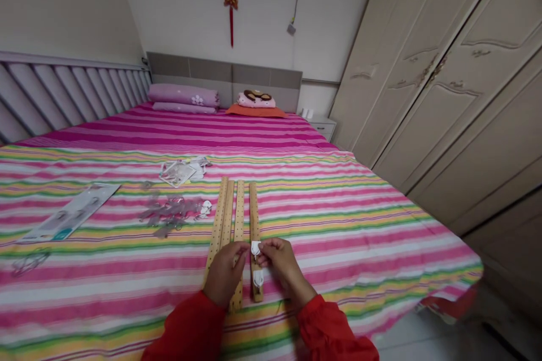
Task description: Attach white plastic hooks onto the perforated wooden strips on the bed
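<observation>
A narrow wooden strip (253,208) lies lengthwise on the striped bed cover, with two white hooks with metal parts on its near half. My right hand (282,262) pinches the edge of the upper white hook (255,249) between thumb and fingers. Just left of that hook, my left hand (228,271) has its thumb and forefinger drawn together; whether something small is between them cannot be made out. The lower white hook (258,278) sits closer to me on the same strip. Beside it, partly under my left hand, lie three wooden strips (239,208) with rows of small dark holes.
Left of the strips lies a pile of clear plastic pieces with metal hooks (171,211). Behind it are small packets (180,172). A long card package (70,214) and thin wire-like items (31,260) lie farther left. A wardrobe (449,79) stands right of the bed.
</observation>
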{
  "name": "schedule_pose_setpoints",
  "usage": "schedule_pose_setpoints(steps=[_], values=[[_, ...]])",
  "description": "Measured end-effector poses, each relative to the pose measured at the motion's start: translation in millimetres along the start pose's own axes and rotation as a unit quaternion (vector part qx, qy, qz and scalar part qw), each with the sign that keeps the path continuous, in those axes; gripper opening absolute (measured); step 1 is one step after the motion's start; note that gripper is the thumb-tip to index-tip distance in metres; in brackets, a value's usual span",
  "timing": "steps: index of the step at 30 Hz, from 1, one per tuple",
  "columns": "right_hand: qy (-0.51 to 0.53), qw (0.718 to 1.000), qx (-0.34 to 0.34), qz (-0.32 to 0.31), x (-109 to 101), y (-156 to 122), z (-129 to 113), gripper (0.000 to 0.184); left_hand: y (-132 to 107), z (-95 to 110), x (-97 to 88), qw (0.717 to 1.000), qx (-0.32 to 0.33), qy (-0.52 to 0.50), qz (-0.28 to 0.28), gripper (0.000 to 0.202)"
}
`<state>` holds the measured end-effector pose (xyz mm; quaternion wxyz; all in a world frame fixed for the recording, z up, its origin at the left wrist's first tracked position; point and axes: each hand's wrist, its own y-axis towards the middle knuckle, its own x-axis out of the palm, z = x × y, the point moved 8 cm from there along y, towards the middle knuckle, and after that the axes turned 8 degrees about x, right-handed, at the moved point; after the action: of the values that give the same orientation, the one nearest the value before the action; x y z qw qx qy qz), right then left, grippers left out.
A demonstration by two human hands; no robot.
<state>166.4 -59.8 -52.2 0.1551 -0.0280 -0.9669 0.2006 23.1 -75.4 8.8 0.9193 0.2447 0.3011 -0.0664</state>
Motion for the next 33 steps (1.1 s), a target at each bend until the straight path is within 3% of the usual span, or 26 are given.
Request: schedule_pose_setpoints(steps=[7,20,33], values=[[-0.027,1.0,0.0,0.013,-2,4,5,0.023,-3,8,8.6,0.988,0.085,0.129,-0.028,0.027],[-0.01,0.999,0.001,0.04,-9,3,10,0.018,-12,-11,26.6,0.977,0.051,0.193,-0.074,0.042],[-0.052,0.995,0.076,-0.034,-6,20,10,0.015,-15,-16,39.1,0.969,0.066,0.206,-0.122,0.052]])
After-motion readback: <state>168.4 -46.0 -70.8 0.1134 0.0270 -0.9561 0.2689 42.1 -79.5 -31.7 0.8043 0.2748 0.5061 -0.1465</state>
